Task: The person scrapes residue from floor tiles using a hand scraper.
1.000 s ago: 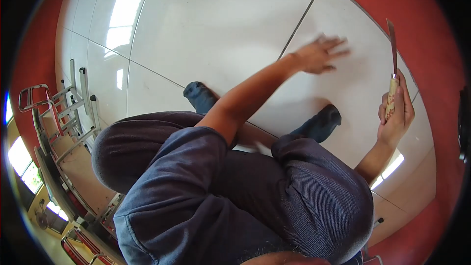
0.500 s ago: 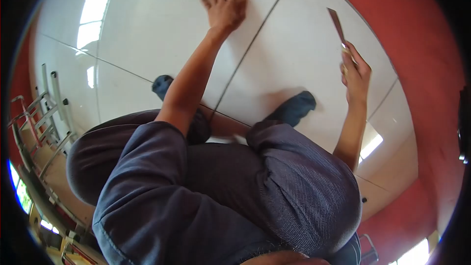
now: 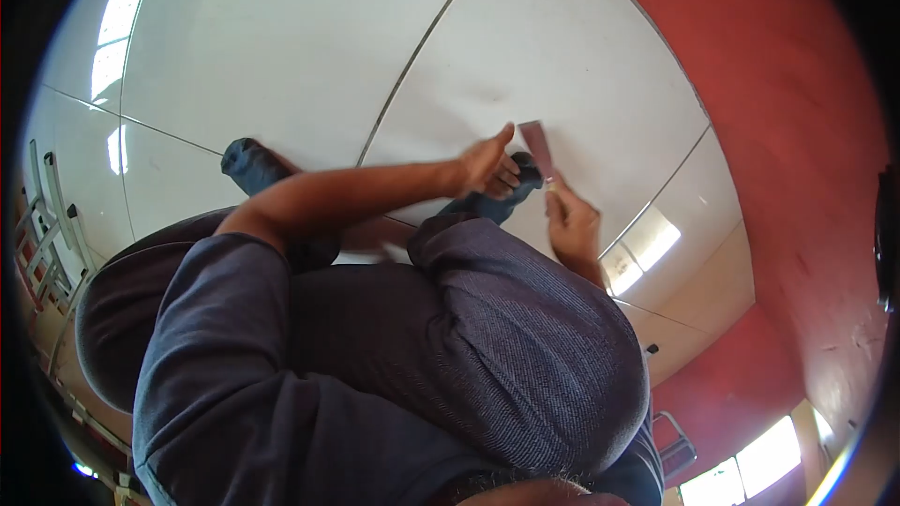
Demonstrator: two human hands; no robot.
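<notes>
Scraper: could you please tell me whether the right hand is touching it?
Touching. The head view shows the right hand closed around the scraper below its blade.

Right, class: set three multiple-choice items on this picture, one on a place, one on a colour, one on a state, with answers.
1. Where is the scraper? A) beside the left hand B) on a knee C) in a pocket
2. What colour is the wall? A) green B) red C) grey
3. How is the right hand? A) flat on the floor B) empty C) shut on the scraper's handle
Answers: A, its blade stands by that hand's fingers; B, the wall is plainly red; C, the fingers wrap the handle.
</notes>
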